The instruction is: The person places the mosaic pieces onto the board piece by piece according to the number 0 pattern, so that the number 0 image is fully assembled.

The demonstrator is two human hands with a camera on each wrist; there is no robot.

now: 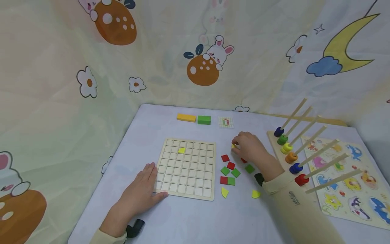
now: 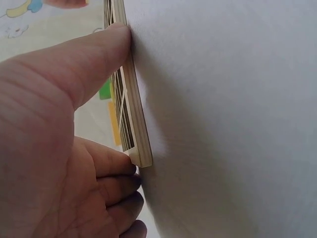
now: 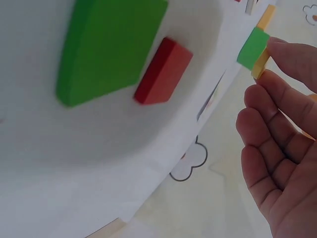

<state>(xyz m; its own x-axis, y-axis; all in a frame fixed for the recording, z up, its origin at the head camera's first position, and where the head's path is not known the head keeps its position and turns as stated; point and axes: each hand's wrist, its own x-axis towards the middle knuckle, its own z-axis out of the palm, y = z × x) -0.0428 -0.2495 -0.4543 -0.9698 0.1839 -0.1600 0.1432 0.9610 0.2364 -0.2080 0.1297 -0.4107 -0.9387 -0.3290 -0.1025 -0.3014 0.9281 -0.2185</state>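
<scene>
Right hand (image 1: 250,146) pinches a small yellow tile (image 1: 233,146) at its fingertips, just above the loose red and green tiles. Light, stiff, slippery: best held by 2 edges. Left hand (image 1: 143,189), fingers straight, steadies the grid board (image 1: 186,166).

The left hand (image 2: 54,148) rests flat on the tabletop (image 2: 228,119), thumb pressed against the corner edge of the wooden grid board (image 2: 136,134).
</scene>
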